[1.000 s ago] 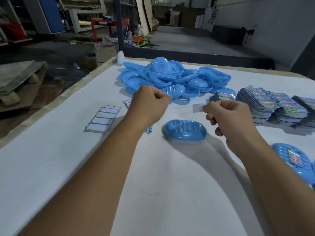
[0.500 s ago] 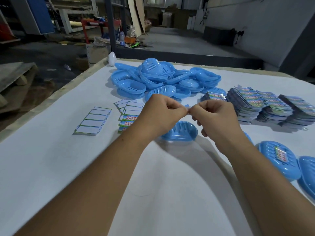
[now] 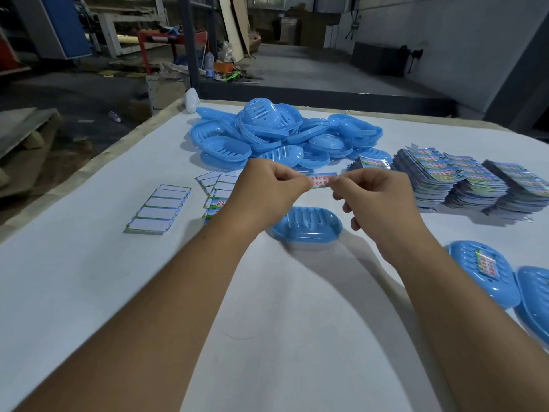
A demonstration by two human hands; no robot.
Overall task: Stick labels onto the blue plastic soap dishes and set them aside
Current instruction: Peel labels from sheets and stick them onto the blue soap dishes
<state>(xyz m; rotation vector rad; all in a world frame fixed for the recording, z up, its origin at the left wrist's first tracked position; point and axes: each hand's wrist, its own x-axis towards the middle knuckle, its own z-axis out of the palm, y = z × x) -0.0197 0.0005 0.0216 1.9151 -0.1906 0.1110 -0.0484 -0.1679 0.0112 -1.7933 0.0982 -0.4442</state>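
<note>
Head view, and both hands are up over the table [image 3: 89,292], sharing one label [image 3: 322,180]. The left hand [image 3: 264,194] pinches the label's left end between thumb and forefinger, other fingers curled in; the right hand [image 3: 377,203] pinches the right end the same way, its lower fingers loosely bent beneath. The label is stretched flat between the two pinches, red print facing up, only its middle strip showing between the fingertips.

Directly below that label, at 6 o'clock from it, a lone dish [image 3: 307,224] lies on the table, ribbed hollow facing up. Label and dish are apart; the label hangs above the dish's far rim, and neither hand touches the dish.

At 12 o'clock from the hands sits the dish pile [image 3: 279,135], blue shells heaped loosely. At 3 o'clock, well past the right hand, are label stacks [image 3: 463,182], several fanned bundles side by side. At 9 o'clock from the left hand, a backing sheet [image 3: 159,209] lies white side showing, and just beside the left wrist more label sheets [image 3: 215,191] are partly hidden by the hand.

Down at 4 o'clock, near the right forearm, a labelled dish [image 3: 484,275] already carries its sticker across the middle, and touching it on the right is another dish [image 3: 534,298], cut by the picture's edge.
</note>
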